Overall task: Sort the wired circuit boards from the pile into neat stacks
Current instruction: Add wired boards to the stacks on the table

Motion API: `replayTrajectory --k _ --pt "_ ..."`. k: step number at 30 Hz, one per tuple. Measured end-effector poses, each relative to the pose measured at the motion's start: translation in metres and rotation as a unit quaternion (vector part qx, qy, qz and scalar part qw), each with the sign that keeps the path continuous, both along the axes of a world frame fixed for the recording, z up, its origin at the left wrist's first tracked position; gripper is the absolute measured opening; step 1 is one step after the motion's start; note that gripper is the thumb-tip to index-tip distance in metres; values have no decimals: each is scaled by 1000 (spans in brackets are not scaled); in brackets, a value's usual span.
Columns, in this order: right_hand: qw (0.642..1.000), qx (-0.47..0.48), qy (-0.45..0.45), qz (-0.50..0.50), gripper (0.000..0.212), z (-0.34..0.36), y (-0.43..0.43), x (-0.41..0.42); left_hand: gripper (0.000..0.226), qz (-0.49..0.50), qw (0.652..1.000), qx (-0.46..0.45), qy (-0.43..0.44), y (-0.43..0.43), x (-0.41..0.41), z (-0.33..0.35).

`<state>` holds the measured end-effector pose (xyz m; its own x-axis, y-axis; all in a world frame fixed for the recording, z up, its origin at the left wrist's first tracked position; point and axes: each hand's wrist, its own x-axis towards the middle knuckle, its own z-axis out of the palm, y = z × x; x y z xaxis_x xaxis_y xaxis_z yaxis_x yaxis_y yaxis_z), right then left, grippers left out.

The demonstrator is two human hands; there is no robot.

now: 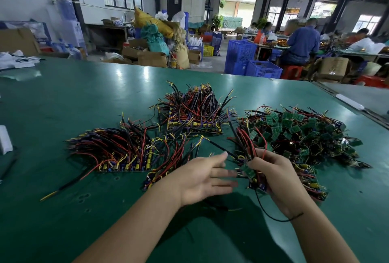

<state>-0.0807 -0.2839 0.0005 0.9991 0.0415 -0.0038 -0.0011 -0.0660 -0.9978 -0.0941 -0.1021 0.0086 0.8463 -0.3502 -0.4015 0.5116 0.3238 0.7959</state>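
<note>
A loose pile of small green circuit boards (303, 134) with red, black and yellow wires lies at the right of the green table (84, 102). Three lined-up stacks lie to its left: one at the far middle (195, 113), one at the left (117, 151), and one close to me (168, 164) partly hidden by my left hand. My right hand (275, 176) grips a bunch of wired boards (248, 170) by the boards, their wires pointing up and away. My left hand (202, 176) hovers beside the bunch, fingers straight and spread, holding nothing.
A white block (5, 139) sits at the table's left edge and white papers (14, 60) at the far left corner. A single loose black wire (63, 187) lies near the left stack. Beyond the table stand blue crates (248, 60), cardboard boxes and seated workers.
</note>
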Motion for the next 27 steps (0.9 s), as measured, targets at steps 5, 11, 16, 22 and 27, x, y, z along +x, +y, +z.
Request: replayTrajectory --k 5,11,16,22,27 --pt "998 13 34 54 26 -3 -4 -7 12 122 992 -17 9 -31 22 -3" --pt "994 64 84 33 15 -3 -8 -7 10 192 976 35 -97 -40 27 -16" --pt "976 160 140 55 19 -8 2 -8 20 240 942 148 -184 -50 21 -21" --pt "974 140 107 145 33 -14 12 -14 39 222 947 158 -173 -52 16 -25" --pt "985 56 65 153 13 -13 9 -15 46 170 975 16 -140 -49 14 -26"
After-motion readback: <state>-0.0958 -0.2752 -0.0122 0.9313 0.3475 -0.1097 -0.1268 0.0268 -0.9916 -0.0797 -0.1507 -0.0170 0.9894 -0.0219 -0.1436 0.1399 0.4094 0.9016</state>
